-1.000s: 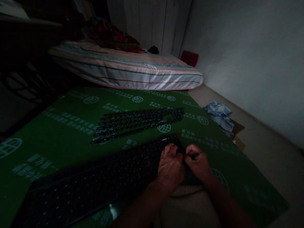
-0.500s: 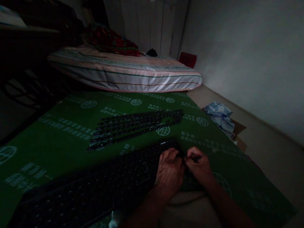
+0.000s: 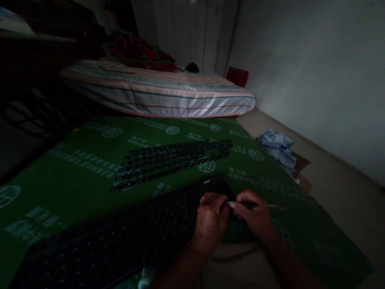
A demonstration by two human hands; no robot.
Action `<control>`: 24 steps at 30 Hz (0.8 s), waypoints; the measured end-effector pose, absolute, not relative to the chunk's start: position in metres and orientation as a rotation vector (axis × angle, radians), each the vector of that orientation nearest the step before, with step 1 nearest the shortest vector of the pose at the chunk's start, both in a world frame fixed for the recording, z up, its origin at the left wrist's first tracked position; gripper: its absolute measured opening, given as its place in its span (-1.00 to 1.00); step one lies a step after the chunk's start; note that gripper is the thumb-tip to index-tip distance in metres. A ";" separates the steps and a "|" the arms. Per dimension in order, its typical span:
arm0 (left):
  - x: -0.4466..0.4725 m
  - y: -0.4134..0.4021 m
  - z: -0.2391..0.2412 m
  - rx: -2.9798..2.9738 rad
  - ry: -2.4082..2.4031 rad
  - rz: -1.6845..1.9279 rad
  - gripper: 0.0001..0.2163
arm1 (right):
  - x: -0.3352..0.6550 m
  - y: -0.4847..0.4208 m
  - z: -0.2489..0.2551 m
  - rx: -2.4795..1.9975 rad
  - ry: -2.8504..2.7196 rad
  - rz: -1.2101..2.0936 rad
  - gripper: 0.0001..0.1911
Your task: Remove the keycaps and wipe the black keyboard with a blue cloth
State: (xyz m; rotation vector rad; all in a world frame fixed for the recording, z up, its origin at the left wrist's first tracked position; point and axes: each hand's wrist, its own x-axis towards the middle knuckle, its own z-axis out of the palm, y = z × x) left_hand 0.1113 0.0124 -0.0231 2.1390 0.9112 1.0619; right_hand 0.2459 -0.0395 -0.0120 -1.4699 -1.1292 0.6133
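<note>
One dark keyboard [image 3: 117,233] is lying on the green tabletop [image 3: 87,160]; over its right end the left hand [image 3: 211,212] is holding its fingers bent — any grip is unclear. Beside it, the right hand [image 3: 253,208] is pinching a slim dark item [image 3: 250,204] — bracing wrists and pressing lightly would be serving best.

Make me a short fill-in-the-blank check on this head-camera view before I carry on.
1. Thin strands of the slim tool jut out past the person's ____ hand.
2. The globe-printed sheet under the keyboard is coloured ____.
3. Rows of black keycaps lie ____ the keyboard and the bed.

Missing words: right; green; between.
</note>
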 end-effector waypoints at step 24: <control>0.111 0.015 -0.027 1.459 0.850 1.113 -0.88 | 0.266 -0.042 -0.004 -1.332 -1.456 0.360 -0.85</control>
